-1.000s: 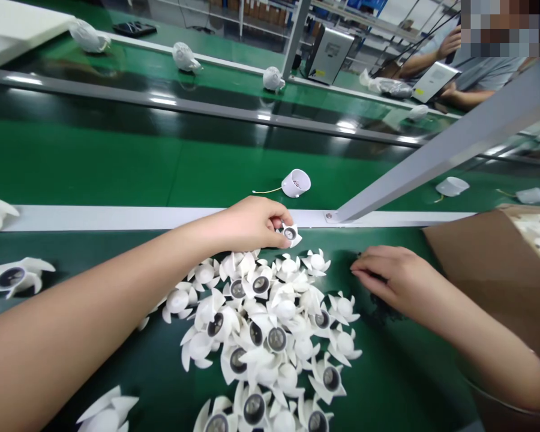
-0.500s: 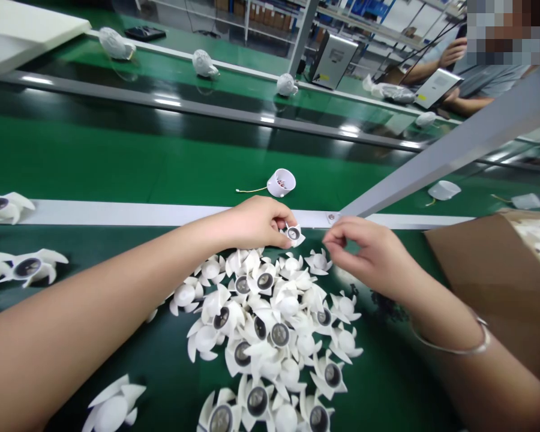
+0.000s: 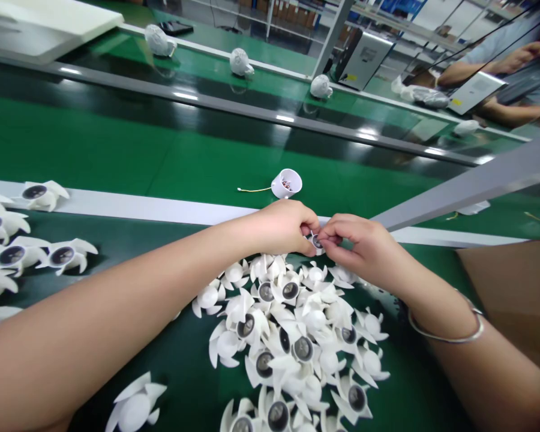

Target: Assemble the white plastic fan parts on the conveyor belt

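My left hand [image 3: 292, 227] pinches a small white fan wheel [image 3: 315, 242] by its edge, just above a heap of white fan wheels [image 3: 303, 348]. From the right, my right hand [image 3: 357, 243] meets it with thumb and fingers pressed together at the wheel's dark-ringed hub; anything between those fingertips is too small to make out. Behind my hands a white cup-shaped housing [image 3: 287, 183] lies on the green belt, its thin yellowish wire pointing left.
More fan wheels [image 3: 63, 255] lie at the left, and a single one [image 3: 137, 405] at the lower left. A grey post [image 3: 468, 180] slants up on the right beside a cardboard box [image 3: 513, 288]. Across the line are bagged parts [image 3: 240, 62] and a person's arms [image 3: 513, 66].
My right hand has closed in on my left hand and now touches the held fan wheel. The view has shifted, so the surroundings sit differently in the frame.
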